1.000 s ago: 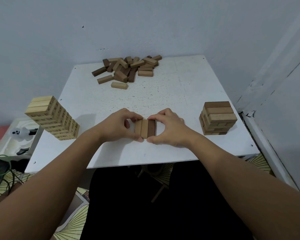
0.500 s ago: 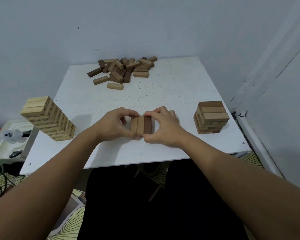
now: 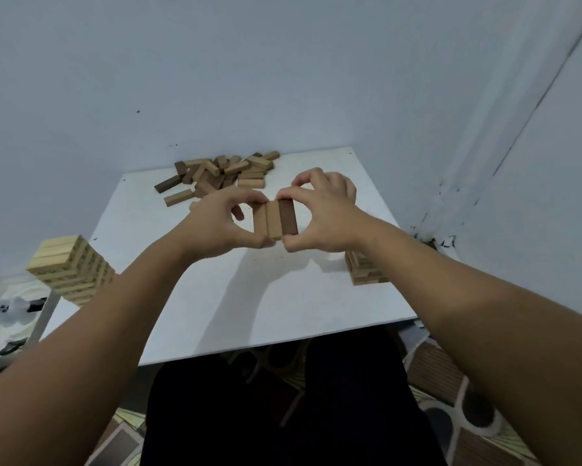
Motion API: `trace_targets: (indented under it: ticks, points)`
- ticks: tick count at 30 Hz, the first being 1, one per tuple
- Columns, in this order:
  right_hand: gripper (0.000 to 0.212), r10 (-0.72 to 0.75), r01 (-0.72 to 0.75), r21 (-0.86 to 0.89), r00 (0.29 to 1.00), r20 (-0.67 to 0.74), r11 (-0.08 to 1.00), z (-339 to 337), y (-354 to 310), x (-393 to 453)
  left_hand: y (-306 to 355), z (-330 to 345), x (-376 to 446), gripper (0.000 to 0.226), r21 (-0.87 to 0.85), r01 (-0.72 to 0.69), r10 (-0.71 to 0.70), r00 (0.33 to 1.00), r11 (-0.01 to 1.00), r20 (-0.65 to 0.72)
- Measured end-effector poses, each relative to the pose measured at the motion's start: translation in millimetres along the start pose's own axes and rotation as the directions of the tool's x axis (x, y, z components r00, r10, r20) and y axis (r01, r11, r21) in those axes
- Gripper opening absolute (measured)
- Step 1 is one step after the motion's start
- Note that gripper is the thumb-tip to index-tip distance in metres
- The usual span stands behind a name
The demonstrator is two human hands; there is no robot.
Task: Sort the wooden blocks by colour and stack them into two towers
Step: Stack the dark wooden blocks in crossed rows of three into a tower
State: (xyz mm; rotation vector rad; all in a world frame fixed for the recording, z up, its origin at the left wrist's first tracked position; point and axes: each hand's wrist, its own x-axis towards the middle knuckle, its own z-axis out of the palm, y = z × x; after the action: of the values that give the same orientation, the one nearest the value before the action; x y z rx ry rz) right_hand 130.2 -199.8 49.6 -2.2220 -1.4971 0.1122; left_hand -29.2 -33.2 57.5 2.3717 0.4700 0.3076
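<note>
- In the head view, I am holding a row of three blocks (image 3: 275, 218) side by side in the air above the worktop (image 3: 215, 297), my left hand (image 3: 220, 223) pinching its left side and my right hand (image 3: 320, 213) pinching its right side.
- My fingers (image 3: 249, 196) are clamped on the row from both ends, thumbs at the near edge and fingertips at the far edge, so the blocks are staying pressed flush against one another.
- The two left blocks are looking mid-brown and the right one clearly darker; I judge they are all going onto the dark tower (image 3: 363, 270), which is sitting near the right edge, partly hidden behind my right forearm.
- I am judging that the good way is to be keeping even inward pressure while carrying the row rightwards, level, so the middle block is not slipping out.
- I am planning to be lowering it crosswise to the layer beneath, squaring the edges before easing my fingers off; I cannot tell how that top layer is running, since my arm is covering it.
- The pale tower (image 3: 69, 269) is standing tall at the left edge, leaning in the wide lens; my left elbow is passing close, so I am minding it.
- The unsorted pile (image 3: 222, 171) is lying at the far side, so much sorting is remaining.
</note>
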Motion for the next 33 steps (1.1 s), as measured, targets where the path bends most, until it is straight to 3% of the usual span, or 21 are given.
trace_targets:
  ticks: [13, 29, 33]
  points:
    - [0.068, 0.244, -0.257, 0.058, 0.956, 0.164, 0.965, -58, 93, -70, 72, 93, 48, 0.062, -0.050, -0.045, 0.051, 0.991, 0.998, 0.126]
    - [0.069, 0.245, -0.298, 0.155, 0.926, 0.288, 0.942, -57, 124, -78, 85, 116, 48, 0.063, 0.008, -0.013, 0.012, 0.987, 1.000, 0.158]
    - [0.074, 0.245, -0.313, 0.185, 0.916, 0.317, 0.932, -53, 130, -75, 82, 115, 45, 0.079, -0.018, 0.026, -0.023, 0.985, 0.999, 0.172]
